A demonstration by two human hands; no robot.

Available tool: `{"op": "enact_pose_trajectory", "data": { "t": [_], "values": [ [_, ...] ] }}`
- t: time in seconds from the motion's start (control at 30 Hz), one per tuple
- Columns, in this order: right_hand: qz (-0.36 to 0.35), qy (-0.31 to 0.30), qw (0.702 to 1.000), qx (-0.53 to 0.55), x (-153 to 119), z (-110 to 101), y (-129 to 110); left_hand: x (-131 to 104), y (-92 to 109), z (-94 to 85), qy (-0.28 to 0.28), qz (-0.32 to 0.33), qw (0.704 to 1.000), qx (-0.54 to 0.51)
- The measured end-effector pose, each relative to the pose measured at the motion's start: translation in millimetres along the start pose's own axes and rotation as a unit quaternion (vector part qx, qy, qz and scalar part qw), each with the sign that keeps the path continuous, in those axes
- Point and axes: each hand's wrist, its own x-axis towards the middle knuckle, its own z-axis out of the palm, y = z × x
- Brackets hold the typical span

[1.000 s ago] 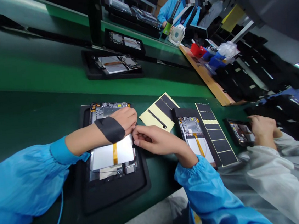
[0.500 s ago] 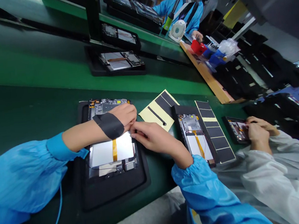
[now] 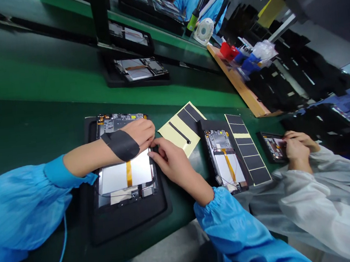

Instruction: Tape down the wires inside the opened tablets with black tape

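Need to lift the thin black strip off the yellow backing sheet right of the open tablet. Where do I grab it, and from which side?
Probably the thin black strip's near end, where it hooks into a small tab. It lies diagonally on the yellow backing sheet, flat, so pinch and peel rather than clamp. Come from the right hand side, which rests closest; the left hand lies on the open tablet.

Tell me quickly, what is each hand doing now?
Left hand: fingers curled, pressing on the opened tablet; holds nothing visible.
Right hand: fingers pinched at the tablet's right edge; what they pinch cannot be told.
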Motion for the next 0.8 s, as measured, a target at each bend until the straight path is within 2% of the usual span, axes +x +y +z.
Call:
{"op": "enact_pose_trajectory", "data": {
  "t": [0.1, 0.17, 0.2, 0.3, 0.37, 0.43, 0.5, 0.7, 0.8],
  "values": [
    [0.019, 0.067, 0.997, 0.019, -2, 1, -2, -1, 3, -8.3, -0.012, 0.007, 1.0, 0.001],
    [-0.009, 0.115, 0.993, 0.004, -7, 1, -4, -1, 4, -10.4, -0.015, 0.008, 1.0, 0.0],
    [-0.034, 0.119, 0.992, -0.015, -12, 1, -6, -1, 5, -10.5, -0.016, 0.009, 1.0, 0.0],
    [-0.097, 0.053, 0.99, -0.091, -32, 1, -14, -1, 5, -9.3, -0.019, 0.007, 1.0, -0.002],
    [-0.106, -0.001, 0.987, -0.124, -47, 0, -20, -1, 4, -8.9, -0.02, 0.002, 1.0, -0.003],
    [-0.099, -0.03, 0.986, -0.13, -56, -1, -25, -1, 4, -9.4, -0.022, -0.001, 1.0, -0.006],
    [-0.09, -0.037, 0.988, -0.123, -57, -1, -28, -2, 4, -10.5, -0.025, -0.002, 1.0, -0.01],
    [-0.047, -0.012, 0.993, -0.111, -35, 11, -26, 1, 7, -11.3, -0.024, -0.023, 0.999, -0.014],
    [-0.052, -0.026, 0.996, -0.071, -47, 7, -28, 4, 6, -12.0, -0.017, -0.045, 0.999, -0.014]
  ]
}}
